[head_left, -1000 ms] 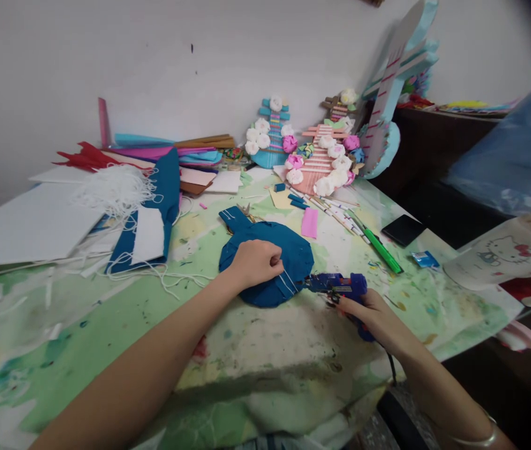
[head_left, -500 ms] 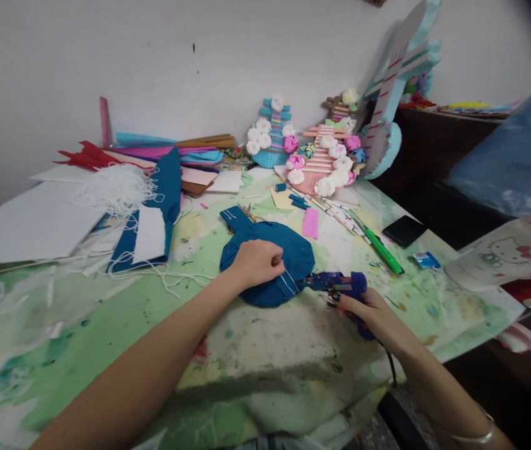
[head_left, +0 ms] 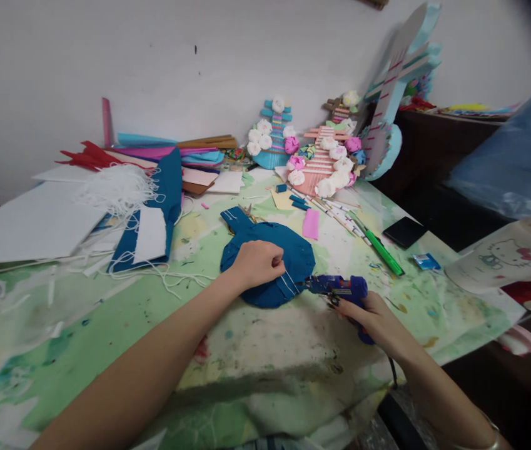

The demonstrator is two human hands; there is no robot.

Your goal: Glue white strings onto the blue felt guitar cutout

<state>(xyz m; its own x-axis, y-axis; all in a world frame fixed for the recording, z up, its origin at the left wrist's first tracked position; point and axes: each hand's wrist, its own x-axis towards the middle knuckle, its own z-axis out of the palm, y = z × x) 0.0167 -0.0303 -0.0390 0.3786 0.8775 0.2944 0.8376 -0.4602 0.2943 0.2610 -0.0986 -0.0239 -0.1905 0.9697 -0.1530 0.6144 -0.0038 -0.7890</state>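
Observation:
A dark blue guitar-shaped piece [head_left: 300,250] lies flat on the table, its short neck toward the back left. My left hand [head_left: 258,262] rests on its body with the fingers closed, seemingly on white string [head_left: 291,282]. Thin lines of this string run from beside the fingers to the piece's right edge. My right hand [head_left: 371,315] is wrapped round a blue hot glue gun [head_left: 340,286]. The gun's nozzle points left, at the edge of the piece near the string ends. Small scissors [head_left: 247,211] lie behind the neck, partly hidden.
Left stand white boards [head_left: 35,215], a heap of white string [head_left: 119,190] and blue sheet [head_left: 170,181]. Behind are flowered guitar models [head_left: 272,140]. Right lie pens [head_left: 340,219], a green cutter knife [head_left: 384,253], a dark phone [head_left: 404,232] and a Hello Kitty container [head_left: 504,256].
The glue gun's nozzle has shifted very slightly at the piece's right edge. My left hand keeps its place, and the view has tilted a little.

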